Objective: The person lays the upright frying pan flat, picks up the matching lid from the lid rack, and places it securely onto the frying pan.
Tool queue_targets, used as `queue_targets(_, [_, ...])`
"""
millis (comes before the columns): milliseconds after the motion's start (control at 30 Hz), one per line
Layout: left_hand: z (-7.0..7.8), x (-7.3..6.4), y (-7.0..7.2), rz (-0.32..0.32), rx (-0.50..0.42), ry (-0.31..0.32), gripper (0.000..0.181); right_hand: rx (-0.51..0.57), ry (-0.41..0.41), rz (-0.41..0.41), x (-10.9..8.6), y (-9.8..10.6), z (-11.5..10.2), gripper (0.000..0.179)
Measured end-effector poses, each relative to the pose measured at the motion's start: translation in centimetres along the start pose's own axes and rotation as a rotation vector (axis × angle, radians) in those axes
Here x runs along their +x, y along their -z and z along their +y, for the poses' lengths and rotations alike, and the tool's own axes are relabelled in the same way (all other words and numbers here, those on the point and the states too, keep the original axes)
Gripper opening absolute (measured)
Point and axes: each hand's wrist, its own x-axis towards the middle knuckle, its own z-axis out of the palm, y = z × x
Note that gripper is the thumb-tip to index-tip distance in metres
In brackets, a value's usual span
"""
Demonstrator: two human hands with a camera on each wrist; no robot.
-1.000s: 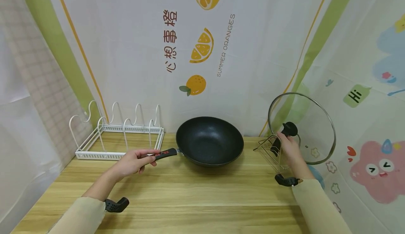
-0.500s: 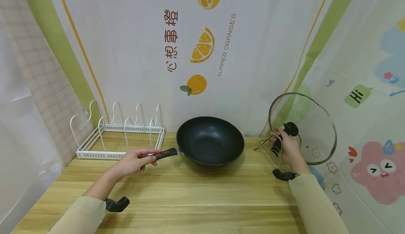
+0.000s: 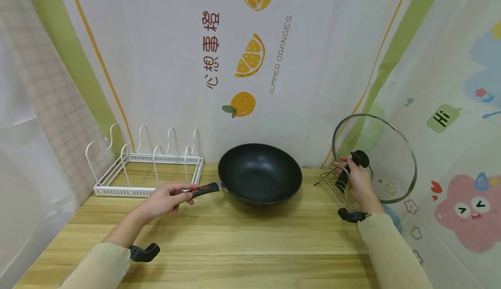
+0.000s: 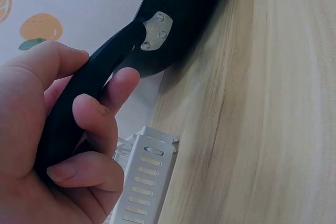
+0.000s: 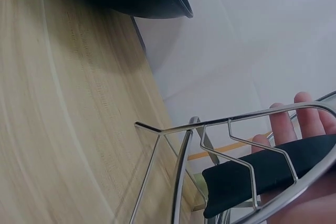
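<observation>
In the head view my left hand (image 3: 166, 200) holds the black handle (image 3: 203, 190) of a dark wok (image 3: 260, 174). The left wrist view has its fingers curled round that handle (image 4: 79, 93). At the right, a glass lid (image 3: 393, 158) with a metal rim stands steeply tilted at a wire lid rack (image 3: 338, 189). My right hand (image 3: 359, 180) is around the lid's black handle (image 3: 344, 178), fingertips showing on its far side. In the right wrist view, rack wires (image 5: 247, 163) cross in front of the lid handle (image 5: 252, 174); the thumb is hidden there.
A white pan rack (image 3: 125, 191) with upright looped dividers stands at the back left of the wooden table (image 3: 235, 254). A printed curtain (image 3: 168, 63) hangs directly behind the wok. Another patterned curtain (image 3: 442, 158) closes off the right side, near the lid.
The right hand's fingers have shifted leftward around the lid handle and more of them show; its wrist has moved slightly. The left hand, wok and lid look the same.
</observation>
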Motion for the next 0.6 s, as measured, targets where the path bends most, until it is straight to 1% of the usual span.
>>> queue_targets(167, [-0.02,-0.10,0.02,-0.001,-0.003,0.003,0.047,-0.037,0.028,-0.033,0.03,0.22,0.33,0.045])
queue_targets(267, [0.00,-0.13,-0.03,0.003,-0.007,0.011,0.047,-0.070,0.052,-0.032,0.07,0.38,0.53,0.048])
queue_targets(433, [0.05,-0.10,-0.10,0.009,-0.008,0.020,0.047,-0.093,0.077,-0.022,0.30,0.62,0.80,0.050])
queue_targets(600, [0.07,-0.09,-0.05,0.012,0.001,0.018,0.047,-0.116,0.095,-0.017,0.26,0.58,0.78,0.049])
